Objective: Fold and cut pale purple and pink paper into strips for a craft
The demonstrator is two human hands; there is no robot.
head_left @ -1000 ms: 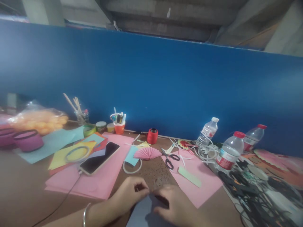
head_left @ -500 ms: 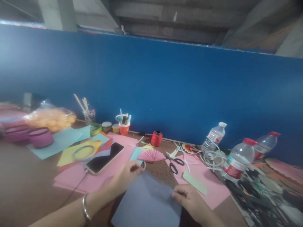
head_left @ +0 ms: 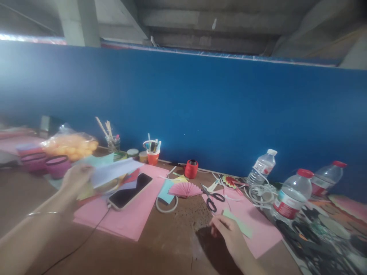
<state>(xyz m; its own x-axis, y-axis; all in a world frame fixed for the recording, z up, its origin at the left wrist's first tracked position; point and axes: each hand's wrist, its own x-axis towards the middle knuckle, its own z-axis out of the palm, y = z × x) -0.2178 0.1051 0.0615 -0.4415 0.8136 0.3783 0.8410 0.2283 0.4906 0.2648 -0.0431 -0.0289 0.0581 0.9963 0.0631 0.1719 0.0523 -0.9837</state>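
My left hand [head_left: 77, 176] pinches the edge of a pale lavender sheet of paper [head_left: 116, 172]. It holds the sheet over the coloured papers at the left, beside the black-screened phone [head_left: 130, 191]. My right hand [head_left: 228, 231] hovers low over the brown table, its fingers curled together with nothing visible in them. Close to it lie a green paper strip [head_left: 239, 223] and a pink sheet [head_left: 258, 233]. Beyond are black-handled scissors [head_left: 211, 198] and a pleated pink paper fan [head_left: 185, 189]. A white ring [head_left: 166, 209] rests left of the fan.
Bottles [head_left: 292, 194] stand at the right beside a dark tangle of items. A red spool [head_left: 191, 169] and an orange cup of tools [head_left: 153, 156] sit by the blue wall [head_left: 183, 99]. A cable [head_left: 83, 242] runs from the phone. Purple containers [head_left: 58, 167] are at the left.
The lavender sheet has gone from in front of me to the left in my left hand. My right hand has let go of it and stays at the right.
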